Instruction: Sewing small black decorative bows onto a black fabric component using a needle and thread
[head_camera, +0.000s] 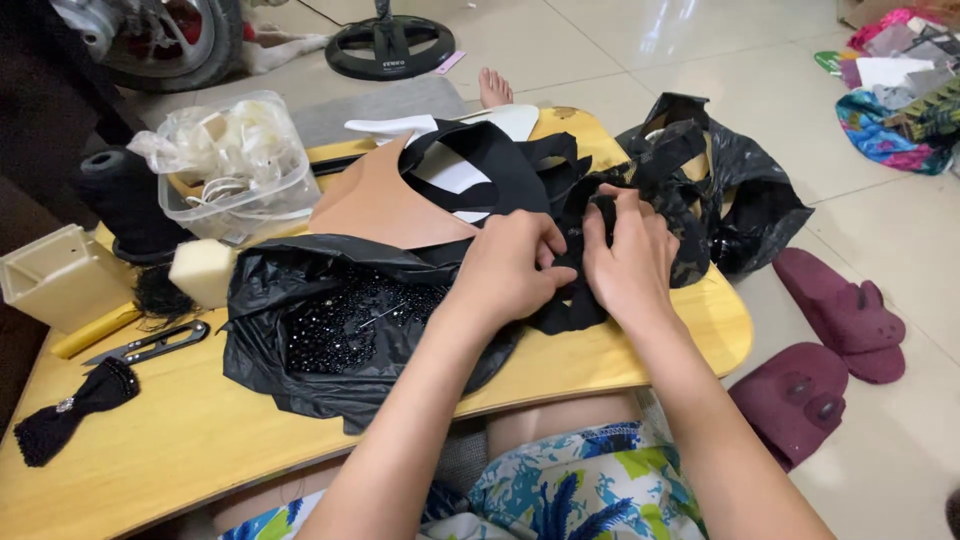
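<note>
Working at the centre of a low wooden table (620, 365), both hands meet on a piece of black fabric (570, 300). Left hand (505, 270) pinches the cloth between thumb and fingers, clenched on it. Right hand (628, 262) grips the same piece from its 3 o'clock side, fingertips curled into a fold at the top. The two hands touch at the knuckles.

At 9 o'clock from the hands: an opened black plastic bag (300, 350) lying flat, a spread of small black beads (350, 320) in its hollow, a thin needle or pin resting among them. At 11 o'clock: a tan leather-like cutout (375, 205) under black fabric straps (500, 165). At 2 o'clock: a second black plastic bag (745, 205), crumpled, at the table's edge.

Far 10 o'clock: a clear plastic tub (240, 170) of pale trimmings, a black thread spool (125, 200) beside it, a yellow sponge block (203, 270) just in front. At 8 o'clock: thread snips (150, 345), and a finished black beaded bow (70, 405) near the table's corner.

On the floor, 4 o'clock: a pair of maroon slippers (830, 350).
</note>
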